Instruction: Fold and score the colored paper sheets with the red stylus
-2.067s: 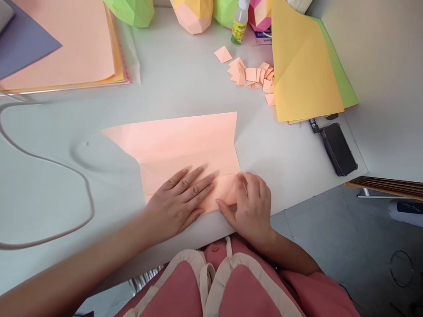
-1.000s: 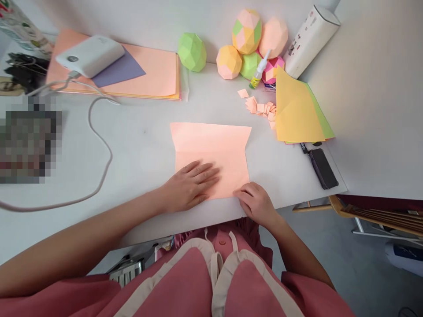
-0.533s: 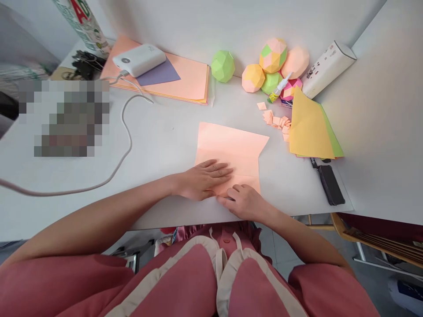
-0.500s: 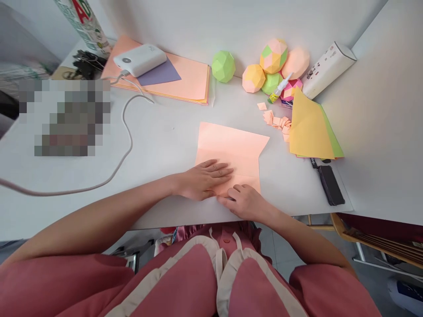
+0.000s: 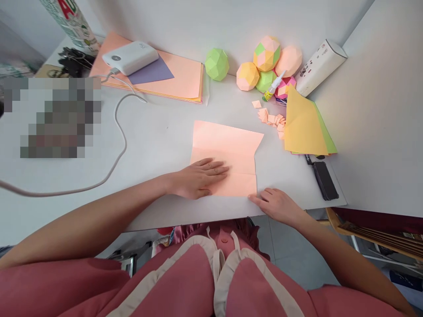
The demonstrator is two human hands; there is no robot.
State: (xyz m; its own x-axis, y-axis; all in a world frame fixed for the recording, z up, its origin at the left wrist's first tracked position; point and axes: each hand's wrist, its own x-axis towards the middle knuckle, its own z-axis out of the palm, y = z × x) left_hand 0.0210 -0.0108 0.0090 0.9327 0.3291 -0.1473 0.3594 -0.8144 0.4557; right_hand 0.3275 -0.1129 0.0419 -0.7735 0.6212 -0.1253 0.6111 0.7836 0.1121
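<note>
A peach-coloured sheet of paper (image 5: 228,141) lies on the white desk, with crease lines across it and a notch in its right edge. My left hand (image 5: 198,178) rests flat on the sheet's left and middle part, fingers stretched out and slightly spread. At the sheet's near right corner is my right hand (image 5: 279,206), one digit stretched out to touch the corner and the other fingers loosely bent. Nothing is held in it.
Behind the sheet are faceted paper balls (image 5: 217,64), a glue bottle (image 5: 272,88) and small peach paper pieces (image 5: 271,119). Yellow and green sheets (image 5: 304,123) and a black phone-like object (image 5: 325,180) lie right. A white power bank (image 5: 130,57) sits on stacked paper, its cable (image 5: 120,132) trailing left.
My right hand has slid rightward along the paper's near edge, from beside my left hand to the right corner. My left hand stays on the sheet. The view has shifted slightly.
</note>
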